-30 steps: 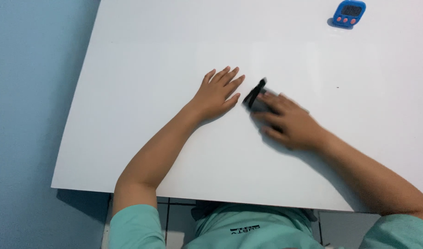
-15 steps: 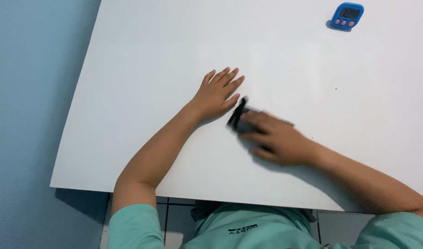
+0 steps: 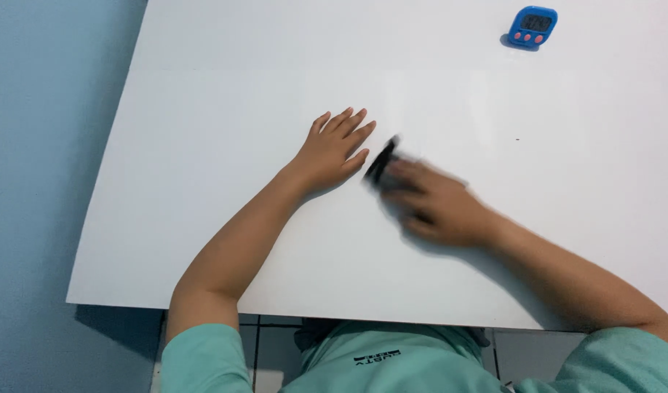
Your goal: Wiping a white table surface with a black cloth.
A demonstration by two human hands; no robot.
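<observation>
Nearest the camera is the person's mint-green shirt (image 3: 392,360), soft cloth with a small dark printed mark on the chest. Beyond it lies a smooth, glossy white board (image 3: 203,182). The right hand (image 3: 436,204) is blurred; its fingers are curled down over a small dark eraser-like block (image 3: 383,161), pressing it on the board. Just left of it, the left hand (image 3: 332,149) lies flat, palm down, fingers slightly spread, touching only the board. Far off at the board's top right stands a small blue rounded-square digital timer (image 3: 532,26) with a dark screen and pink buttons.
</observation>
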